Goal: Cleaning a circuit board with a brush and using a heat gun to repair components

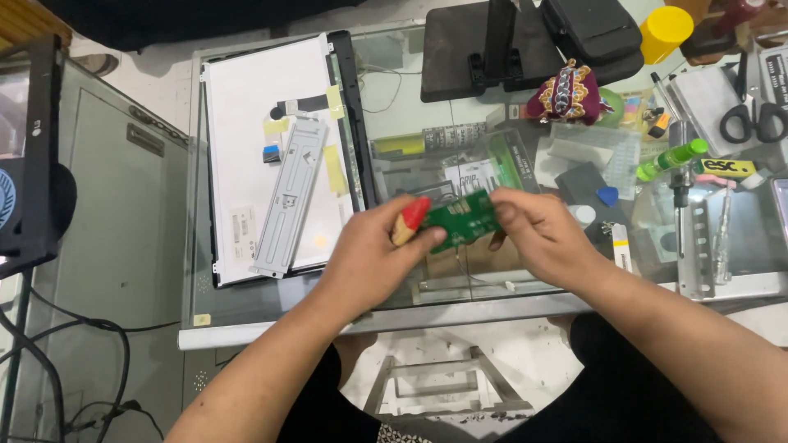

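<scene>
The fingers of the left hand are curled shut around a small tool with a red and cream-coloured handle, whose red end pokes out above the thumb and lies against the left edge of a small green rectangular circuit board. The right hand pinches that board from its right end, thumb beneath and fingertips on the upper edge, so the board sits between both hands, held just above the front part of a glass-topped table. To the left of the hands, a flat white display panel with a grey metal bracket and yellow tape strips lies face down on the glass. Beyond the hands stands a black monitor base, and beside it a maroon embroidered pouch. Farther right are a yellow cylindrical cap, a green marker pen, black-handled scissors and a blue guitar-pick-shaped pry tool, all well apart from the board.
</scene>
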